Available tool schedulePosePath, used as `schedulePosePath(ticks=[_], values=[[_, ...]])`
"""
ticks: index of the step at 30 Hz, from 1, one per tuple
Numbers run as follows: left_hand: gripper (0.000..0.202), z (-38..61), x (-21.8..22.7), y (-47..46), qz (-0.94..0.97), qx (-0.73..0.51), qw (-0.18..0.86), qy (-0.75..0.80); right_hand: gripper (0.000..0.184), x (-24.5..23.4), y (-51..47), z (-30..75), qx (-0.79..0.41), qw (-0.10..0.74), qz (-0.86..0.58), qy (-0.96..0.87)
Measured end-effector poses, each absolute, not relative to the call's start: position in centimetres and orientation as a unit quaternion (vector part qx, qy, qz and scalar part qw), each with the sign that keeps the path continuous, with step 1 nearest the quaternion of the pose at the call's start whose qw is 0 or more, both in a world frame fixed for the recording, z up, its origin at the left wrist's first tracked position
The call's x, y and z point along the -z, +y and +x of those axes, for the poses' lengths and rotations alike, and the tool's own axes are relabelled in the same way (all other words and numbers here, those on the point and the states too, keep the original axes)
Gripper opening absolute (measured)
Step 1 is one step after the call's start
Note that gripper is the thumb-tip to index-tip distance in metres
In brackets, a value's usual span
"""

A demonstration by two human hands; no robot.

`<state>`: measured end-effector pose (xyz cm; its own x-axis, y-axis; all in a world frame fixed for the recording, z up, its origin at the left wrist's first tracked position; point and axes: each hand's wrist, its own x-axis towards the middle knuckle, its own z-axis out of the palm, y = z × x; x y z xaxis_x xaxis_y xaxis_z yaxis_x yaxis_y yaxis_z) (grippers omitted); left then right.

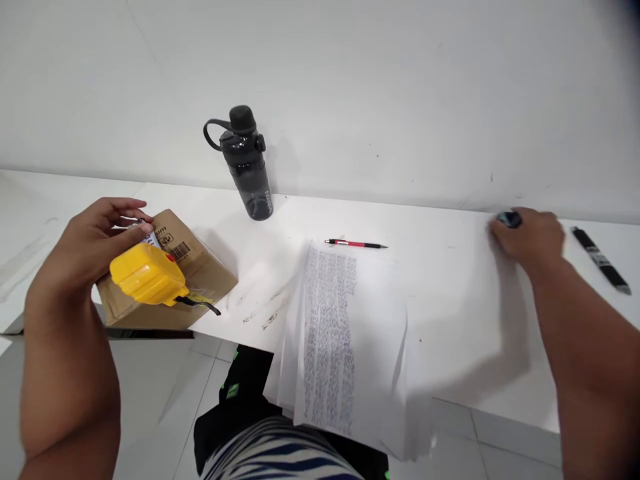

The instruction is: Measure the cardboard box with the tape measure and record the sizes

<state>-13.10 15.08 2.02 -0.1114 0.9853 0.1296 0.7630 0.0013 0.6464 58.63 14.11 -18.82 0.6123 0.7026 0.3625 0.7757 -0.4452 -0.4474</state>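
Observation:
My left hand (93, 233) rests on a brown cardboard box (197, 267) at the table's left, fingers curled over a small white item on its top. A yellow tape measure (147, 275) lies on the box just under that hand. My right hand (530, 240) reaches far right, blurred, with its fingers closed around a small dark object (509, 219). A black marker (600, 259) lies just right of that hand. Printed paper sheets (345, 333) hang over the table's front edge in the middle.
A dark water bottle (247, 163) stands at the back against the white wall. A red and black pencil (356, 244) lies just behind the sheets. The white table (450, 280) ends at a front edge with tiled floor below.

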Motion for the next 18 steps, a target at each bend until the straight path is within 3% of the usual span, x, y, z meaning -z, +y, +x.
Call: schedulePosePath(ticks=[6,12,15,18], values=[[0.051,-13.0,-1.4,15.0,0.648,-0.310,0.154,0.678,0.046,16.4,16.5,42.8,-0.080,0.293,-0.750,-0.588],[0.048,-13.8,-1.6,15.1,0.665,-0.303,0.160,0.663,0.051,14.8,18.9,30.9,-0.153,0.251,-0.738,-0.607],[0.046,-14.1,-1.5,14.8,0.681,-0.318,0.171,0.637,0.052,13.9,18.3,27.4,-0.102,0.216,-0.754,-0.612],[0.042,-14.5,-1.1,14.6,0.689,-0.328,0.186,0.619,0.052,11.6,15.6,22.7,-0.015,0.307,-0.713,-0.630]])
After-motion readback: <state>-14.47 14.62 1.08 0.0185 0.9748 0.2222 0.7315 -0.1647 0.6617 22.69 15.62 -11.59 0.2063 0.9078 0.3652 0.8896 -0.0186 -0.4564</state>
